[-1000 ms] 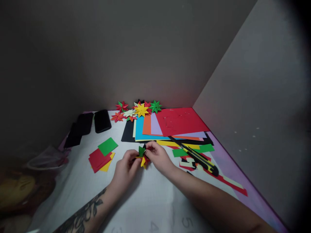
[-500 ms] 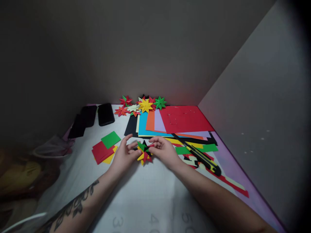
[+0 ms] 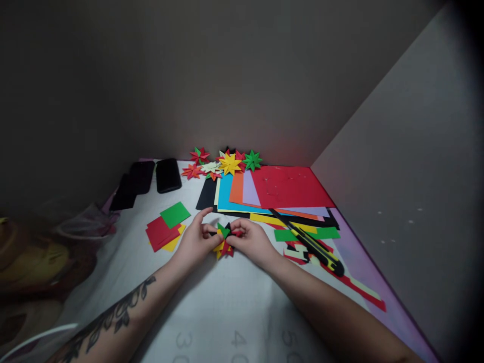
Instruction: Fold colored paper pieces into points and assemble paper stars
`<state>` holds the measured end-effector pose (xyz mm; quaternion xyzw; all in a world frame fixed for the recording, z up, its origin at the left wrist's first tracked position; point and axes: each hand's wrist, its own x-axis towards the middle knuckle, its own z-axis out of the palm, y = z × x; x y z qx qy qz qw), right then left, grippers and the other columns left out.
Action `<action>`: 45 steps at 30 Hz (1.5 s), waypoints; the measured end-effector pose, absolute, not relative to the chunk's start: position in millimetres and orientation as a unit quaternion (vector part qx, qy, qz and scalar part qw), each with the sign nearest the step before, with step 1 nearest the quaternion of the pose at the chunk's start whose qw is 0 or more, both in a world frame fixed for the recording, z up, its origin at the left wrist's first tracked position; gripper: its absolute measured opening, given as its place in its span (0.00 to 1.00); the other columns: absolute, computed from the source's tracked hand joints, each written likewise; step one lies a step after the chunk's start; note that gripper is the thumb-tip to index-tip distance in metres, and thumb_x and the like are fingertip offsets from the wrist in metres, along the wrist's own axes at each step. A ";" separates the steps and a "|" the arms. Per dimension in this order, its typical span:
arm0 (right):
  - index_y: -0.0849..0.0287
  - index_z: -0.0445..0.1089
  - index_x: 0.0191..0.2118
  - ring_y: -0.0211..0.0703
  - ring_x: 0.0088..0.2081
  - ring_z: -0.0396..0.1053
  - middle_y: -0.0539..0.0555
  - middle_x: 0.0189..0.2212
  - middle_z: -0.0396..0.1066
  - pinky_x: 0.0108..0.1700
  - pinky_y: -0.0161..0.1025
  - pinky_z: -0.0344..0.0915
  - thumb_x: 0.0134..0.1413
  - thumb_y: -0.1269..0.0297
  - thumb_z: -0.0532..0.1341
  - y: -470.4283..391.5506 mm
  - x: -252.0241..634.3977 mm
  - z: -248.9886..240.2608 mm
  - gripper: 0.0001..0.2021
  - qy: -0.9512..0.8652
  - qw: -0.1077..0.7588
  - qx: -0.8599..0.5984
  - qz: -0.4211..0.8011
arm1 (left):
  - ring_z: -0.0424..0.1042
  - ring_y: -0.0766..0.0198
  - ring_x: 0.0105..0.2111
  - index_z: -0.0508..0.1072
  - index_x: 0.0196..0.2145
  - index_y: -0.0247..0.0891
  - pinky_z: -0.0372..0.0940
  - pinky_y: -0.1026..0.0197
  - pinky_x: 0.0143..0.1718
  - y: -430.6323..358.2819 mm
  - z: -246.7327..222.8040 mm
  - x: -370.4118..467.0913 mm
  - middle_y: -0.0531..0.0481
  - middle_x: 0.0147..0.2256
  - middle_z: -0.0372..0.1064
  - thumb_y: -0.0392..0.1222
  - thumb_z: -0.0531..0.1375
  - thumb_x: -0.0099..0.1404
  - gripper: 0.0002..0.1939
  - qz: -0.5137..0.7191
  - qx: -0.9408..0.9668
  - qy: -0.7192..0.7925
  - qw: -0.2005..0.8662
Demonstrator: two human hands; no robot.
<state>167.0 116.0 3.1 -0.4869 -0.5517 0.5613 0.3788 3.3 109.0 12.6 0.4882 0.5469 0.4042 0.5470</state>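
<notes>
Between my two hands, just above the white table covering (image 3: 227, 292), is a folded paper star (image 3: 225, 244) with yellow, red, green and black points. My left hand (image 3: 198, 235) pinches its left side between thumb and curled fingers, the index finger stretched away. On the opposite side my right hand (image 3: 249, 238) grips the star, its thumb pressed near the centre and the fingers bent behind. Fingers cover part of the star's left and right edges. Left of my left hand lie a green paper square (image 3: 175, 215), a red one (image 3: 162, 234) and a yellow one (image 3: 174, 241).
A box cutter (image 3: 315, 249) rests on paper strips and scraps (image 3: 298, 252) at right. Behind are coloured paper sheets (image 3: 295, 186) and several finished paper stars (image 3: 230, 164). Dark phone-like objects (image 3: 169, 175) lie at back left; walls bound the table behind and at right.
Both hands have closed in on the star, the right thumb now nearer its centre and the left fingers more curled. The whole view has shifted slightly.
</notes>
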 end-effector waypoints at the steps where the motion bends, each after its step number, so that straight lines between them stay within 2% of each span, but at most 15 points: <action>1: 0.60 0.64 0.29 0.34 0.22 0.65 0.46 0.21 0.67 0.24 0.31 0.61 0.39 0.70 0.61 114.9 165.7 3.8 0.07 -0.558 0.382 -0.489 0.551 | 0.67 0.68 0.24 0.55 0.56 0.40 0.62 0.65 0.27 108.2 13.1 4.6 0.54 0.27 0.68 0.39 0.65 0.49 0.38 0.405 0.484 0.544 0.553; 6: 0.59 0.62 0.28 0.31 0.18 0.60 0.43 0.19 0.61 0.19 0.28 0.56 0.40 0.70 0.61 114.4 164.0 4.6 0.07 -0.526 0.430 -0.504 0.534 | 0.69 0.67 0.28 0.53 0.56 0.39 0.63 0.64 0.31 102.8 16.4 11.8 0.53 0.30 0.67 0.41 0.64 0.51 0.37 0.436 0.429 0.513 0.602; 11: 0.58 0.59 0.27 0.30 0.17 0.57 0.41 0.17 0.58 0.19 0.28 0.54 0.38 0.70 0.63 115.7 163.7 2.9 0.10 -0.452 0.469 -0.473 0.593 | 0.66 0.69 0.23 0.57 0.52 0.38 0.60 0.67 0.25 98.8 21.4 16.5 0.57 0.25 0.63 0.42 0.65 0.50 0.33 0.399 0.464 0.552 0.567; 16: 0.59 0.63 0.31 0.31 0.20 0.61 0.44 0.20 0.63 0.23 0.29 0.57 0.38 0.69 0.64 116.2 164.3 1.3 0.11 -0.395 0.455 -0.433 0.670 | 0.64 0.69 0.22 0.59 0.50 0.39 0.57 0.68 0.23 101.2 23.4 12.5 0.58 0.23 0.63 0.40 0.63 0.52 0.28 0.375 0.498 0.564 0.542; 24: 0.60 0.64 0.31 0.29 0.16 0.55 0.41 0.15 0.58 0.20 0.28 0.53 0.35 0.67 0.65 116.2 169.3 0.2 0.13 -0.438 0.423 -0.473 0.637 | 0.66 0.67 0.22 0.60 0.51 0.38 0.57 0.67 0.23 105.9 15.5 2.6 0.55 0.23 0.66 0.40 0.63 0.50 0.31 0.354 0.522 0.553 0.544; 29: 0.60 0.63 0.32 0.31 0.18 0.58 0.42 0.17 0.60 0.20 0.29 0.55 0.37 0.69 0.63 115.1 166.5 -2.1 0.12 -0.475 0.411 -0.484 0.609 | 0.65 0.68 0.21 0.62 0.50 0.38 0.56 0.68 0.22 105.4 17.6 3.9 0.55 0.24 0.66 0.40 0.64 0.48 0.30 0.353 0.520 0.557 0.542; 33: 0.59 0.61 0.30 0.32 0.21 0.61 0.44 0.21 0.63 0.22 0.29 0.58 0.36 0.72 0.60 113.7 161.6 -2.6 0.11 -0.504 0.419 -0.483 0.581 | 0.63 0.69 0.20 0.62 0.49 0.36 0.56 0.68 0.22 104.7 19.7 7.2 0.59 0.20 0.62 0.41 0.64 0.49 0.30 0.342 0.510 0.553 0.563; 36: 0.58 0.60 0.31 0.33 0.21 0.62 0.45 0.22 0.63 0.22 0.30 0.59 0.38 0.71 0.59 112.8 161.1 -2.6 0.10 -0.514 0.414 -0.479 0.579 | 0.63 0.70 0.22 0.62 0.48 0.36 0.58 0.67 0.24 105.4 17.4 8.6 0.59 0.22 0.61 0.42 0.65 0.50 0.28 0.364 0.503 0.541 0.567; 38: 0.57 0.61 0.33 0.36 0.23 0.64 0.47 0.23 0.65 0.23 0.32 0.61 0.41 0.70 0.59 111.7 164.8 -0.9 0.09 -0.545 0.430 -0.488 0.529 | 0.66 0.68 0.26 0.64 0.46 0.36 0.61 0.66 0.28 105.9 15.1 8.9 0.56 0.26 0.63 0.43 0.65 0.49 0.26 0.402 0.490 0.537 0.556; 41: 0.55 0.64 0.33 0.41 0.32 0.68 0.51 0.29 0.70 0.35 0.39 0.65 0.46 0.71 0.58 108.8 177.2 5.5 0.06 -0.660 0.479 -0.483 0.319 | 0.67 0.67 0.33 0.65 0.43 0.37 0.62 0.65 0.33 105.3 14.8 8.9 0.51 0.34 0.66 0.48 0.64 0.52 0.23 0.470 0.433 0.548 0.540; 43: 0.54 0.66 0.32 0.43 0.35 0.69 0.52 0.29 0.72 0.41 0.44 0.63 0.47 0.71 0.58 106.5 187.3 10.8 0.05 -0.764 0.456 -0.405 0.209 | 0.68 0.66 0.33 0.66 0.43 0.37 0.63 0.64 0.33 103.4 18.0 8.9 0.48 0.35 0.68 0.54 0.60 0.56 0.22 0.462 0.372 0.528 0.608; 45: 0.52 0.68 0.33 0.43 0.37 0.70 0.52 0.33 0.74 0.45 0.46 0.61 0.49 0.71 0.59 104.8 195.0 15.1 0.06 -0.835 0.395 -0.340 0.178 | 0.70 0.64 0.31 0.68 0.43 0.35 0.65 0.62 0.32 101.3 23.2 8.5 0.44 0.35 0.70 0.59 0.56 0.58 0.24 0.409 0.301 0.470 0.722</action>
